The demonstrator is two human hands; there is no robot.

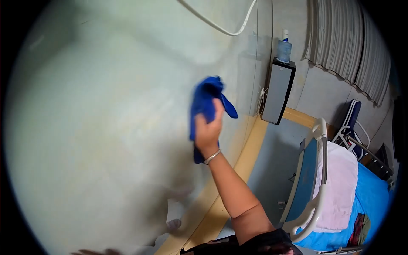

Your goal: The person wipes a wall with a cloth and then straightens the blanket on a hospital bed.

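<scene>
My right hand (208,131) is closed around a bunched blue cloth (206,95), with a silvery bracelet at the wrist. One corner of the cloth hangs free to the right of the fingers, and another part shows below the hand. The cloth lies against, or very close to, a pale glossy wall (106,106); its edges are slightly blurred. At the bottom left edge, a small dark brownish shape (97,252) could be fingers of my left hand, but too little of it shows to be sure.
A white cable (229,32) loops across the wall top. A water dispenser (278,91) with a blue bottle (284,52) stands beyond. At right is a bed with a curved rail (318,204), pink pillow (338,187) and blue sheet (369,199). A folded chair (350,123) leans behind.
</scene>
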